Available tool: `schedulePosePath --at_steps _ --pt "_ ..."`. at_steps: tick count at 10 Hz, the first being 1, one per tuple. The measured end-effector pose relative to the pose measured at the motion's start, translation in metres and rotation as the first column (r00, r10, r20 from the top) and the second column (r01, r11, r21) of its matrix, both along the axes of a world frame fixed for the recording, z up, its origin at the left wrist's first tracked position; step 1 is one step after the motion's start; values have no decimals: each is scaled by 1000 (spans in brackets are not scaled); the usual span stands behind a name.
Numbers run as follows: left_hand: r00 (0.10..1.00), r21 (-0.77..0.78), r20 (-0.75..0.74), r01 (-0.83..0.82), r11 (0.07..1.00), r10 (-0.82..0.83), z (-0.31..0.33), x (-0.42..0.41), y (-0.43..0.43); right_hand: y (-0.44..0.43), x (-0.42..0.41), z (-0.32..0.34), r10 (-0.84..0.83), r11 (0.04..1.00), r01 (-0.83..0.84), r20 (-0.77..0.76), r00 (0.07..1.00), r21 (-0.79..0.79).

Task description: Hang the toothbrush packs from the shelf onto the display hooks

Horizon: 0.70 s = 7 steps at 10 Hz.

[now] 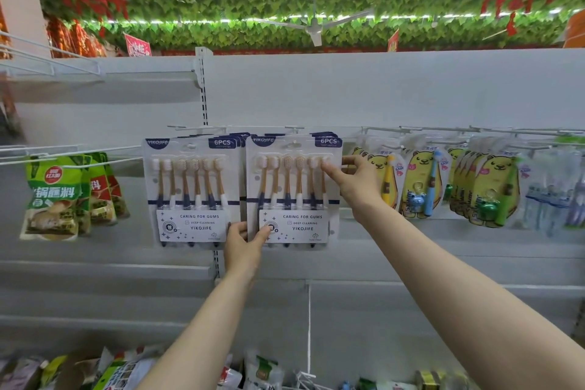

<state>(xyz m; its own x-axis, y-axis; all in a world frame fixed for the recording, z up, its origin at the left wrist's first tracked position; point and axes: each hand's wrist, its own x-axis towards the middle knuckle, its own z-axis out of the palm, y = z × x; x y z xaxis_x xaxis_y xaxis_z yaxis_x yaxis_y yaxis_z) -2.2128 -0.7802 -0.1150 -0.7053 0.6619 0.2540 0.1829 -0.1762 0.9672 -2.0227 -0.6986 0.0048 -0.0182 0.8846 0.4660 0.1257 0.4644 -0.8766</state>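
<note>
Two stacks of six-piece toothbrush packs hang side by side on white display hooks (294, 128). The left stack (191, 193) hangs alone and untouched. My left hand (243, 245) pinches the lower left corner of the front pack of the right stack (294, 190), thumb on its face. My right hand (354, 182) grips that pack's upper right edge, thumb on the front and fingers behind it. The pack's hang hole sits at the hook.
Yellow bear-shaped children's toothbrush packs (421, 184) hang on hooks to the right. Green sauce pouches (53, 196) hang at the left. Loose packaged goods (126, 370) lie on the shelf below. A slotted upright (204, 98) runs behind the stacks.
</note>
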Motion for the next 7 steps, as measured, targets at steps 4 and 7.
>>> schedulePosePath --at_steps 4,7 --pt "998 -157 -48 -58 986 51 12 8 -21 -24 15 0 8 1000 -7 118 993 -9" --pt "951 -320 -307 -75 944 -28 46 43 -87 -86 66 0 14 999 -25 378 926 23"
